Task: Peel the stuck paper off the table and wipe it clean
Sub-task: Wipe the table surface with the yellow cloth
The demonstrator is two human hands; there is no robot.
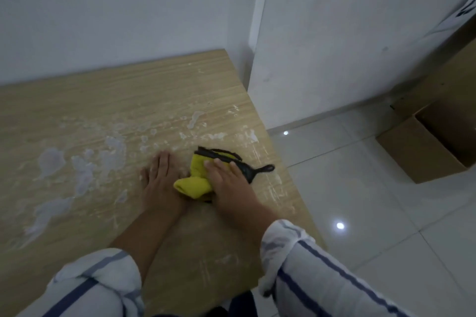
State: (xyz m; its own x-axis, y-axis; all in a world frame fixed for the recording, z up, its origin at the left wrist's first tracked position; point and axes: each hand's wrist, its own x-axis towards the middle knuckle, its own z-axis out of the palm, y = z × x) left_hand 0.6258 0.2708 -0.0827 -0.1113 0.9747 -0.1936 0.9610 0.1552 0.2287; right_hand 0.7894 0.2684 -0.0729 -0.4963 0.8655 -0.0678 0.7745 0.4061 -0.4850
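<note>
A light wooden table (pixel 108 100) carries pale patches of stuck paper residue (pixel 82 172) across its left and middle, with thin white scraps (pixel 247 136) near the right edge. My right hand (pixel 229 183) presses flat on a yellow cloth with black trim (pixel 195 183) near the right side of the table. A black loop of the cloth sticks out to the right of that hand. My left hand (pixel 159 180) lies flat on the tabletop just left of the cloth, fingers spread, touching its edge.
White walls stand behind the table and at its far right corner. To the right lies a glossy white tiled floor (pixel 360 213) with an open cardboard box (pixel 425 147) on it. My striped sleeves fill the bottom of the view.
</note>
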